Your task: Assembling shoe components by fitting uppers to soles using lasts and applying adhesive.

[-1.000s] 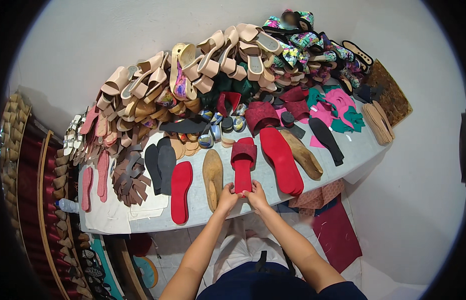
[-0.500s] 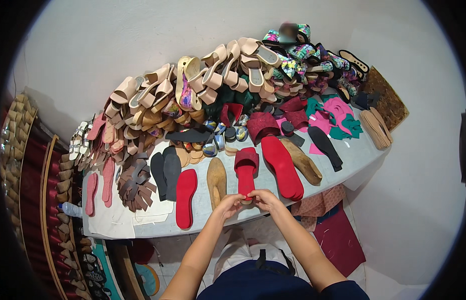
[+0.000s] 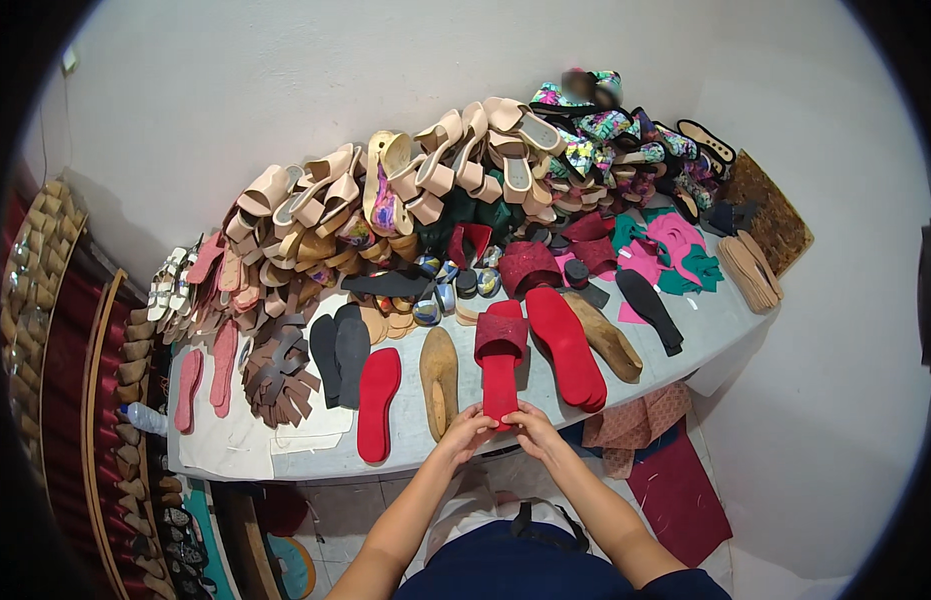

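At the table's front edge I hold a red slide sandal [image 3: 500, 375] by its heel end, its glittery dark-red strap facing away from me. My left hand [image 3: 469, 432] grips the left side of the heel and my right hand [image 3: 531, 428] the right side, with both thumbs on top of the insole. Left of the sandal lies a wooden shoe last [image 3: 439, 385], and beyond that a stack of red soles [image 3: 378, 405]. On the right are more red soles [image 3: 567, 350], resting against a second wooden last [image 3: 610, 338].
Behind are heaped beige slides [image 3: 435, 170] and colourful patterned sandals [image 3: 605, 125]. Brown strap pieces [image 3: 275, 370], dark grey soles [image 3: 351, 350], a black sole [image 3: 648, 310] and pink and green scraps [image 3: 675, 250] lie on the grey table [image 3: 405, 450]. A shelf of lasts [image 3: 135, 420] stands at left.
The sandal has come slightly nearer to me, with both hands still at its heel. The whole view has shifted a little, so the table appears lower.
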A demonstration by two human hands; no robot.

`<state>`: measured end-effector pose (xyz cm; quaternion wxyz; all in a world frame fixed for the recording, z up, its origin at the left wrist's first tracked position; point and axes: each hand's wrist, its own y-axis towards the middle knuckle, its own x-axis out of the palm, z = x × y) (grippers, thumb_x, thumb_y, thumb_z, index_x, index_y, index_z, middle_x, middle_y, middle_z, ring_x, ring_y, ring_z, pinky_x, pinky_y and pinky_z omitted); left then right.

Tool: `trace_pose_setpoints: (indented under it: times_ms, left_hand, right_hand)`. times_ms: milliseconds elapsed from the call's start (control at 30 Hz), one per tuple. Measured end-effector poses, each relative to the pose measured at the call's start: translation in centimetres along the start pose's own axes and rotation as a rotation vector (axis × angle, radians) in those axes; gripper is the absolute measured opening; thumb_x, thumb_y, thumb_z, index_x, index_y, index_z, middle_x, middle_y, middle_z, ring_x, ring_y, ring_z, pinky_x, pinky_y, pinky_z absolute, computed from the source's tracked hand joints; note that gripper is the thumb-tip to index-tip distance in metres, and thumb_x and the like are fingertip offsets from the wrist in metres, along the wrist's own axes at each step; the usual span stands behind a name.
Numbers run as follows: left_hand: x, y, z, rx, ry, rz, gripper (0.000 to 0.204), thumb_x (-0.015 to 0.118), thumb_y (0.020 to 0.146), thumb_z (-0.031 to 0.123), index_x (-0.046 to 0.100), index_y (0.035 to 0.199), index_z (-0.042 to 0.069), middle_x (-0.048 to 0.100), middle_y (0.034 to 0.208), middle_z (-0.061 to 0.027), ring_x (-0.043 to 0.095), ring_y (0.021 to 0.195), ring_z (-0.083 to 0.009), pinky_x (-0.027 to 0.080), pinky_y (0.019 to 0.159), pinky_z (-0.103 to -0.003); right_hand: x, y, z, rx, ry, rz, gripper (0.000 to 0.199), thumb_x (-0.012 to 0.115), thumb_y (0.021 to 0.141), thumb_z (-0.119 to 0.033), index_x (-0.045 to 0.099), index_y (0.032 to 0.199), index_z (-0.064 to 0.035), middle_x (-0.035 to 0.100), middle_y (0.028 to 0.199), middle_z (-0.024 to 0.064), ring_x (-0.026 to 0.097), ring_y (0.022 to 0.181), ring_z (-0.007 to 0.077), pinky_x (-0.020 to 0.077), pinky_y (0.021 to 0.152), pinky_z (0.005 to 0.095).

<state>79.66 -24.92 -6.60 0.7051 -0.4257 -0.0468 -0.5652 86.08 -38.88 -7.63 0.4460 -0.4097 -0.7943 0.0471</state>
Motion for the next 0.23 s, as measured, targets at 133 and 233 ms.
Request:
trace_pose_setpoints:
  times_ms: [133, 233]
  left_hand:
    - [0.6, -2.0, -0.1, 0.096, -0.036, 0.016, 0.049, 0.055, 0.068, -0.003, 0.039, 0.115, 0.001, 0.051, 0.103, -0.0068, 0.052, 0.092, -0.0143, 0.043, 0.076, -0.026]
    - [0.3, -3.8, -0.4, 0.185, -0.075, 0.036, 0.051, 0.055, 0.068, -0.004, 0.038, 0.116, 0.001, 0.050, 0.105, -0.0070, 0.051, 0.094, -0.0142, 0.042, 0.077, -0.025]
  right_hand:
    - [1.3, -1.0, -0.3, -0.056, -0.014, -0.034, 0.045, 0.056, 0.067, 0.005, 0.044, 0.111, 0.0016, 0.055, 0.098, 0.0092, 0.053, 0.090, 0.0156, 0.0419, 0.078, 0.0256]
    - [2.6, -1.4, -0.2, -0.029, -0.058, -0.123, 0.054, 0.057, 0.066, 0.005, 0.038, 0.117, 0.0019, 0.051, 0.105, 0.0104, 0.051, 0.096, 0.0168, 0.0399, 0.083, 0.0270]
